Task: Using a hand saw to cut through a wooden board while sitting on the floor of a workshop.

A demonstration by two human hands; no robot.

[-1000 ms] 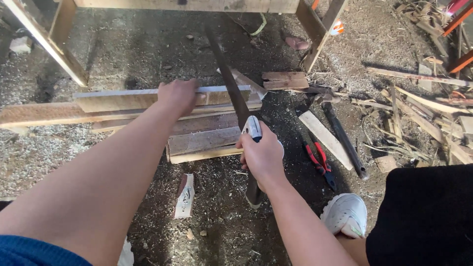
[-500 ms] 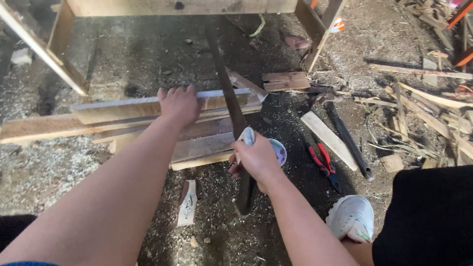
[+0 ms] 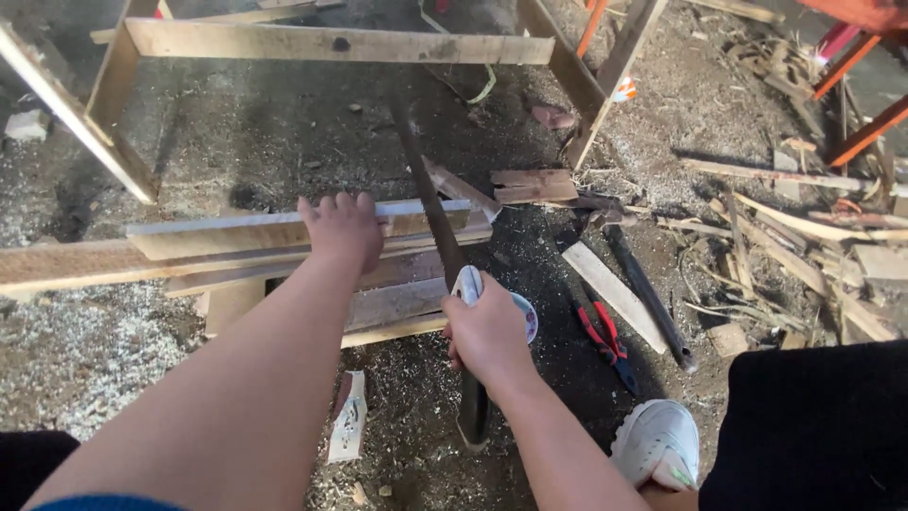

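Containers: a small round dish (image 3: 526,317) with a pale blue rim lies on the ground just right of centre, mostly hidden behind the right hand; its contents cannot be determined.

Right hand (image 3: 489,331), centre of the frame: the fingers are wrapped tight around the handle of a hand saw (image 3: 433,213). The dark blade runs from the hand toward the upper centre of the frame and crosses the right end of the top plank (image 3: 236,230).

Left hand (image 3: 345,229), left of centre: the palm lies flat on the top plank, fingers extended and close together, curling over its far edge. The hand presses down and grips nothing.

The top plank lies horizontally across the left half of the frame on a stack of boards (image 3: 397,308).

Surroundings: a wooden frame (image 3: 331,43) spans the top of the picture. Red-handled pliers (image 3: 605,341) lie on the sawdust-covered ground right of the saw, beside a dark bar (image 3: 648,293). A white shoe (image 3: 657,440) shows at the lower right. Scrap wood (image 3: 804,237) litters the right side.
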